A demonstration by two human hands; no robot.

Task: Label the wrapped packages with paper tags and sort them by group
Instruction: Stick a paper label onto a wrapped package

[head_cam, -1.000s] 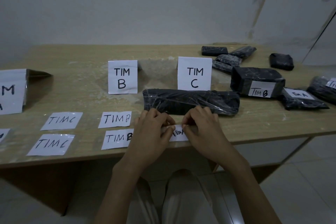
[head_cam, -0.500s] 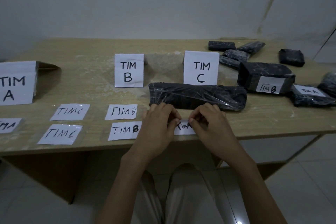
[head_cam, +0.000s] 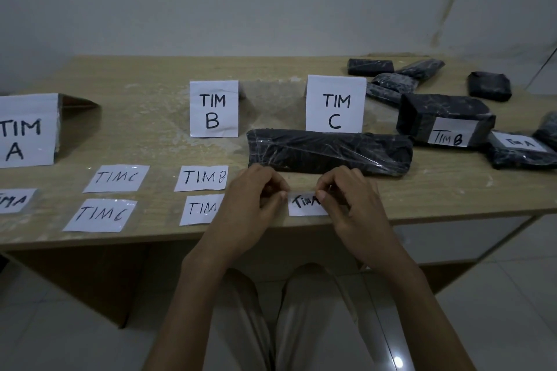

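Observation:
A small paper tag marked TIM A (head_cam: 305, 205) lies at the table's front edge. My left hand (head_cam: 251, 208) pinches its left end and my right hand (head_cam: 352, 208) pinches its right end. Just behind them lies a long black wrapped package (head_cam: 330, 152) with no tag on it. Standing signs read TIM A (head_cam: 25, 129), TIM B (head_cam: 214, 108) and TIM C (head_cam: 336, 104). Loose tags lie flat on the left: two TIM C tags (head_cam: 116, 178) (head_cam: 101, 214), two TIM B tags (head_cam: 203, 178) (head_cam: 199, 209) and a TIM A tag (head_cam: 15, 200).
At the right stand a black package tagged TIM B (head_cam: 446, 117) and a flatter one tagged TIM A (head_cam: 518, 150). Several untagged black packages (head_cam: 391, 75) lie at the back right of the wooden table (head_cam: 150, 84). A wall rises behind; my knees show below.
The view has shifted left, bringing the TIM A sign further in. My hands stay at the small tag, fingers working at its two ends.

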